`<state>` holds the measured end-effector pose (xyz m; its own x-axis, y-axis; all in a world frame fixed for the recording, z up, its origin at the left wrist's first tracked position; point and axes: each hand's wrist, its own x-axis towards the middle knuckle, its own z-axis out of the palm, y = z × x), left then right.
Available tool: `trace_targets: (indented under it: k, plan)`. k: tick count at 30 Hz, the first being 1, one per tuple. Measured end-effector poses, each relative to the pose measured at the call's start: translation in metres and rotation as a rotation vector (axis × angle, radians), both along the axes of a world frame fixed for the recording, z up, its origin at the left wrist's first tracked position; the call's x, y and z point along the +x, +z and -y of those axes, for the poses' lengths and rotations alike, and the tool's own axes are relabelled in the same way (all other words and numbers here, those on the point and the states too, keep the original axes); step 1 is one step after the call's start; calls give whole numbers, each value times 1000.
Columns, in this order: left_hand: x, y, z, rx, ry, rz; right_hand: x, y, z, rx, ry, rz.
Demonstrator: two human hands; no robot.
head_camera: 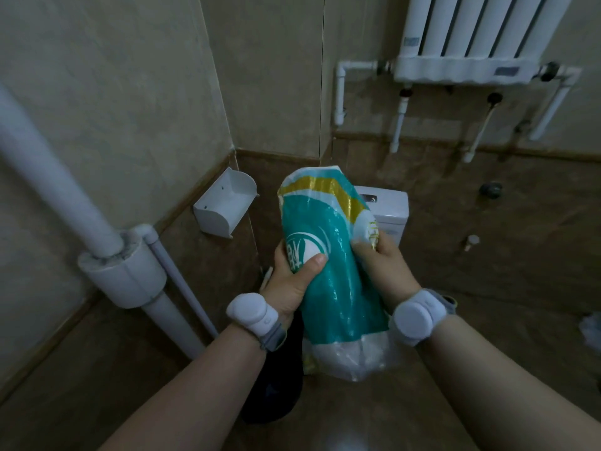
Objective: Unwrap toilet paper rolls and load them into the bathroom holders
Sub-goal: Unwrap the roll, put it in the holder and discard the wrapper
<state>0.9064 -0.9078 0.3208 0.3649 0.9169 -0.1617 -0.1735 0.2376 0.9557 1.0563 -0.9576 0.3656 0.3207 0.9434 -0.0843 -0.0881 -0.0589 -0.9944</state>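
Note:
A teal, yellow and white plastic pack of toilet paper (338, 271) stands upright in front of me, its clear lower end bunched near my wrists. My left hand (294, 276) grips the pack's left side, thumb pressed on the round logo. My right hand (382, 265) pinches the wrapper on its right edge near the yellow stripe. The rolls inside are hidden by the wrapper. A white wall holder (221, 206) with its lid flipped up hangs on the left wall, and I see no roll in it.
A white toilet cistern (390, 211) sits behind the pack. A thick white drain pipe (58, 190) runs down the left wall. A white radiator (471, 37) with pipes hangs at the top right. Something dark (276, 385) lies below my forearms.

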Motion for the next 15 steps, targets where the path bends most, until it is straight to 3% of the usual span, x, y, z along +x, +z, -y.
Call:
trace_targets:
  k: [4, 7, 10, 15]
  plan:
    - [1, 3, -1, 50, -93, -90, -5, -1, 1, 3, 37, 219]
    - [-2, 7, -3, -73, -110, 12, 9, 1, 0, -41, 78, -25]
    - [-5, 8, -6, -54, -76, 34, 15, 3, 2, -7, 174, -204]
    - [-2, 1, -5, -167, -36, 50, 7, -3, 2, 40, 152, -72]
